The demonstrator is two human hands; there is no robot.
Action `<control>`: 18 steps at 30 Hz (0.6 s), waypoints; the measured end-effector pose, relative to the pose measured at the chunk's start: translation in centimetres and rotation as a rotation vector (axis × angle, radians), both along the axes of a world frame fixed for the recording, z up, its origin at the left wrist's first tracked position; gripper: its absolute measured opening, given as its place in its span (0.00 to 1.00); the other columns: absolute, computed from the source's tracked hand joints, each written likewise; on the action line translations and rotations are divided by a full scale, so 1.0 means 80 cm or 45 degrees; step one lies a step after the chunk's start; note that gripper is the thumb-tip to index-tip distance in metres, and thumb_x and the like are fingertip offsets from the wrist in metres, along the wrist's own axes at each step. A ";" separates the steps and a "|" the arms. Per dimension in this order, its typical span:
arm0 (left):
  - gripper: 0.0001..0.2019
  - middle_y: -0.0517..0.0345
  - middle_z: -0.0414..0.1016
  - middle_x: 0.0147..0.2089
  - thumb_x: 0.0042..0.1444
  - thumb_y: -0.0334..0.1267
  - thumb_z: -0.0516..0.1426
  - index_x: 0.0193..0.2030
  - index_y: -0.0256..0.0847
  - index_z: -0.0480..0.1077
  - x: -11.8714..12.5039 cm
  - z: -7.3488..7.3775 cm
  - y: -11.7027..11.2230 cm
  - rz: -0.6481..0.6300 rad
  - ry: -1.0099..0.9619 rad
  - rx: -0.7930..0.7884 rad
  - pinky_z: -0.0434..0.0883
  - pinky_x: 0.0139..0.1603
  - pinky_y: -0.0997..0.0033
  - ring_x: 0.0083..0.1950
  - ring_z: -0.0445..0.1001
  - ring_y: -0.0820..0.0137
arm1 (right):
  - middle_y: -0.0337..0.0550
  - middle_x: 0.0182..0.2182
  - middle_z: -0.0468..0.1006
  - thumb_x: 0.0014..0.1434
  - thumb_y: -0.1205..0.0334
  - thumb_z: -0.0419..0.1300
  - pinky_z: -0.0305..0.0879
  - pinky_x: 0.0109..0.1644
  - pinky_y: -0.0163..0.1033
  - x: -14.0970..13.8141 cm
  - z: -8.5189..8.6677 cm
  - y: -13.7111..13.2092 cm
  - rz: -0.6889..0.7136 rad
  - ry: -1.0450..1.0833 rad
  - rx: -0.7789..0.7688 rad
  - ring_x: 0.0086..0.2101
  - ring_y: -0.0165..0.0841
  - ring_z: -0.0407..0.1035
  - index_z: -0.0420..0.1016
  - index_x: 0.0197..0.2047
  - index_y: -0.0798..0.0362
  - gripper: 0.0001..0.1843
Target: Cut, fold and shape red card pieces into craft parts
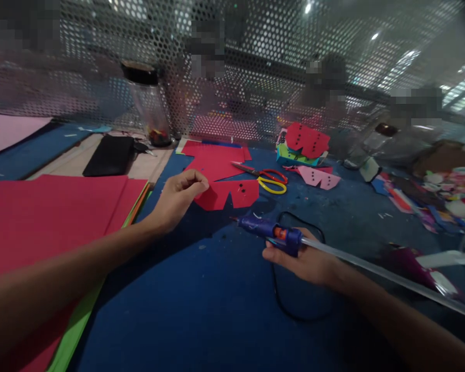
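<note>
My right hand (308, 261) is wrapped round a blue glue gun (271, 233) with an orange trigger, its nozzle pointing left toward a red cut-out paper shape (228, 195) with black dots. A long clear glue stick (380, 271) pokes out of the gun's back. My left hand (178, 199) has its fingers pinched together at the left edge of that red shape. Both lie over the blue table surface (201, 305).
Red-and-yellow scissors (267, 179) lie behind the red shape on more red paper (215, 157). A stack of red sheets (42, 217) is at left, a black pouch (110, 154) and a jar (149, 103) behind. Finished cut-outs (306, 142) and paper scraps (430, 196) are at right. A perforated metal screen (256, 62) closes the back.
</note>
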State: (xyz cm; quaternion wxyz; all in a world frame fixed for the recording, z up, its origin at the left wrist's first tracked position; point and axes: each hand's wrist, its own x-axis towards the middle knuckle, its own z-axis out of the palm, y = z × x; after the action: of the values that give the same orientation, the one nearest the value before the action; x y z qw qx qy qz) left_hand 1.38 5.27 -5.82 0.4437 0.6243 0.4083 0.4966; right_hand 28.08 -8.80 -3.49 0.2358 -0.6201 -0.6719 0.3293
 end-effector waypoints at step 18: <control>0.07 0.62 0.66 0.26 0.53 0.40 0.62 0.28 0.42 0.72 -0.001 -0.002 -0.003 -0.049 -0.014 -0.074 0.58 0.31 0.70 0.28 0.62 0.71 | 0.36 0.25 0.68 0.65 0.47 0.59 0.55 0.34 0.37 0.014 0.014 0.019 0.090 -0.338 0.393 0.27 0.31 0.62 0.61 0.28 0.50 0.20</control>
State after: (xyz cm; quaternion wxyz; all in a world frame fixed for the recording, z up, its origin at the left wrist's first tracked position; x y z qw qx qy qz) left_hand 1.27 5.07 -5.99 0.4732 0.6163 0.4081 0.4793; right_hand 29.17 -7.30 -2.39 0.2258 -0.5907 -0.7608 0.1460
